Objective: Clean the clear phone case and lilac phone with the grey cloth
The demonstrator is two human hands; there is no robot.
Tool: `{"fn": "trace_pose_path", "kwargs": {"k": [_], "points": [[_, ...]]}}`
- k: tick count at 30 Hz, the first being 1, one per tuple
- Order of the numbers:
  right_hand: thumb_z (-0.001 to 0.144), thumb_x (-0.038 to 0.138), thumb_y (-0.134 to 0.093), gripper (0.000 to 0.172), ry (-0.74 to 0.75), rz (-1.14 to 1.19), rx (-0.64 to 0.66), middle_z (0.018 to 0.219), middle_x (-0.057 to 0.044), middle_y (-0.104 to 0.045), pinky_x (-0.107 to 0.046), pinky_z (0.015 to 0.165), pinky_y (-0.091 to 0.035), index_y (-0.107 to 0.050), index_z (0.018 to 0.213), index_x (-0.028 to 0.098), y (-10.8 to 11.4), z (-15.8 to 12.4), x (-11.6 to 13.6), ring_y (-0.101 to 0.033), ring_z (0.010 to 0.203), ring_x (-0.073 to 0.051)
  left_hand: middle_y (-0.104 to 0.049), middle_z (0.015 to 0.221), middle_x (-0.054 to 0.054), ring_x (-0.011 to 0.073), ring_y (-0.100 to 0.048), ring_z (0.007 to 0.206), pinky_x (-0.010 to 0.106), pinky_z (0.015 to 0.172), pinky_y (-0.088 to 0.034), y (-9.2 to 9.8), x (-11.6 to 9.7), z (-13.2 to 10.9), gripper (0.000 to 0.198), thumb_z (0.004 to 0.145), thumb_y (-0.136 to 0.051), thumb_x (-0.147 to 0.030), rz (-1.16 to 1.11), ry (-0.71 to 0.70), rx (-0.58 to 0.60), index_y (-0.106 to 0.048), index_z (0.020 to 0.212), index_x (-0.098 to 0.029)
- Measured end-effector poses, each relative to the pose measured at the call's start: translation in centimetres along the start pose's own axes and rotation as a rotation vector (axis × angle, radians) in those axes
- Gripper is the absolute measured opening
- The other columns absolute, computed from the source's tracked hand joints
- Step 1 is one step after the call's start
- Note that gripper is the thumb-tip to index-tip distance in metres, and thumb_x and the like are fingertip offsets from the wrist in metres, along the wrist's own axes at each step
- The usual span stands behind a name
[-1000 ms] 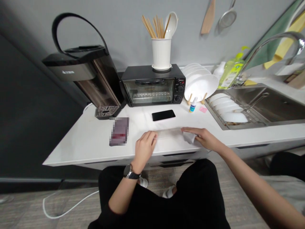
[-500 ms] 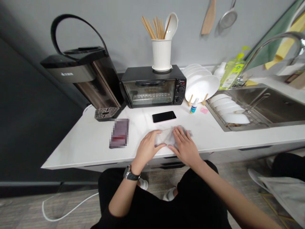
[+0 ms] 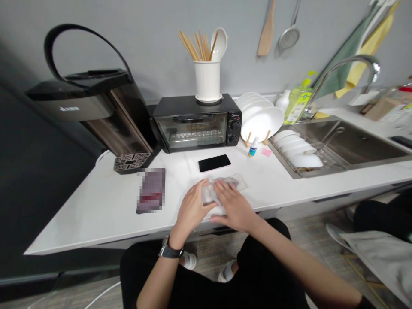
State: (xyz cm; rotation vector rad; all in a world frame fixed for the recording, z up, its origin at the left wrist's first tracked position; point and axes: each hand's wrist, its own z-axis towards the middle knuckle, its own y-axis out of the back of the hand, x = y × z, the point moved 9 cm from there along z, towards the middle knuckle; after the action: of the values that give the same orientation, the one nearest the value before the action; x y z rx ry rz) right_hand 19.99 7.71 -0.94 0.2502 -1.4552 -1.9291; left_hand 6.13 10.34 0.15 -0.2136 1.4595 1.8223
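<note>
A crumpled, see-through plastic bag [image 3: 238, 182] lies near the front edge of the white counter [image 3: 106, 201], under both hands. My left hand [image 3: 192, 202], with a watch at the wrist, holds the bag's left end between thumb and fingers. Flat across the bag's middle lies my right hand [image 3: 234, 207], fingers stretched out and thumb pointing left. What is inside the bag, if anything, I cannot make out. Just behind it rests a black phone [image 3: 214, 163], touched by neither hand. A purple-grey item [image 3: 152, 191], blurred by pixels, is left of my left hand.
A toaster oven [image 3: 196, 131] carries a white chopstick holder [image 3: 207, 81]. On its left stands a water dispenser [image 3: 106, 116]. To the right are racked plates [image 3: 262, 122], a small spray bottle [image 3: 253, 147], a pink slip [image 3: 266, 152] and the sink [image 3: 370, 143].
My right hand has moved left along the bag, closer to my left hand, and more of the bag's right end shows. The view has shifted slightly to the right.
</note>
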Motion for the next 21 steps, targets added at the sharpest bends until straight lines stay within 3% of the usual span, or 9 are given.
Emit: {"fn": "trace_pose_path", "kwargs": {"k": [3,5,8,11,14,17,19,21], "points": [[0.096,0.073,-0.054,0.098,0.076,0.055,0.058,0.166,-0.023,-0.039,-0.056,0.128,-0.031,-0.030,0.165,0.009,-0.3,0.5,0.8,-0.035,0.157,-0.034,-0.064,0.144,0.010,0.0309,-0.065,0.130,0.048,0.110,-0.053,0.2,0.1,-0.1,0.075,0.082,-0.084,-0.025,0.018,0.013,-0.003,-0.043,0.145,-0.026],[0.101,0.066,-0.052,0.087,-0.059,-0.015,0.023,0.163,-0.025,-0.043,-0.059,0.127,-0.031,-0.035,0.163,0.007,0.6,0.4,-1.6,-0.038,0.155,-0.036,-0.065,0.142,0.010,0.0316,-0.065,0.129,0.049,0.109,-0.053,0.2,0.1,-0.1,0.078,0.082,-0.086,-0.032,0.025,0.016,-0.008,-0.041,0.146,-0.027],[0.099,0.067,-0.055,0.092,-0.265,-0.119,-0.069,0.163,-0.031,-0.039,-0.066,0.125,-0.029,-0.038,0.160,0.000,1.8,-0.5,-4.3,-0.035,0.155,-0.044,-0.066,0.140,0.009,0.0329,-0.064,0.130,0.051,0.111,-0.051,-0.1,-0.2,0.1,0.084,0.080,-0.088,-0.038,0.044,0.005,0.005,-0.040,0.148,-0.027],[0.094,0.076,-0.055,0.102,-0.134,-0.039,-0.042,0.166,-0.028,-0.036,-0.062,0.127,-0.028,-0.038,0.160,0.001,0.7,-0.3,-1.5,-0.033,0.157,-0.041,-0.065,0.142,0.009,0.0331,-0.063,0.131,0.051,0.112,-0.050,-0.5,-0.2,0.3,0.082,0.081,-0.087,-0.032,0.059,0.003,0.020,-0.040,0.148,-0.027],[0.096,0.076,-0.052,0.096,0.025,0.058,0.031,0.165,-0.022,-0.041,-0.054,0.129,-0.030,-0.040,0.161,0.007,-0.1,0.1,0.8,-0.038,0.156,-0.033,-0.065,0.141,0.010,0.0316,-0.064,0.129,0.049,0.111,-0.051,-0.5,-0.2,0.2,0.080,0.083,-0.084,-0.025,0.046,0.007,0.023,-0.039,0.149,-0.027],[0.103,0.065,-0.050,0.080,-0.155,-0.021,-0.026,0.162,-0.023,-0.046,-0.060,0.126,-0.031,-0.042,0.160,0.009,1.2,-0.2,-2.3,-0.042,0.154,-0.036,-0.066,0.139,0.009,0.0324,-0.065,0.127,0.050,0.109,-0.053,-0.3,-0.3,0.2,0.080,0.082,-0.085,-0.033,0.050,0.003,0.007,-0.040,0.148,-0.027],[0.103,0.063,-0.052,0.080,-0.289,-0.088,-0.095,0.160,-0.026,-0.046,-0.065,0.125,-0.029,-0.043,0.160,0.007,2.2,-0.8,-4.1,-0.041,0.153,-0.041,-0.067,0.137,0.008,0.0337,-0.065,0.127,0.051,0.108,-0.052,-0.3,-0.4,0.3,0.082,0.081,-0.087,-0.037,0.058,-0.014,0.002,-0.041,0.148,-0.028],[0.099,0.067,-0.056,0.087,-0.270,-0.072,-0.109,0.161,-0.028,-0.045,-0.065,0.126,-0.028,-0.042,0.159,0.005,2.0,-0.8,-3.1,-0.040,0.153,-0.042,-0.068,0.136,0.008,0.0341,-0.065,0.127,0.052,0.109,-0.052,-0.5,-0.4,0.4,0.082,0.081,-0.085,-0.030,0.062,-0.029,0.008,-0.041,0.149,-0.028]]}}
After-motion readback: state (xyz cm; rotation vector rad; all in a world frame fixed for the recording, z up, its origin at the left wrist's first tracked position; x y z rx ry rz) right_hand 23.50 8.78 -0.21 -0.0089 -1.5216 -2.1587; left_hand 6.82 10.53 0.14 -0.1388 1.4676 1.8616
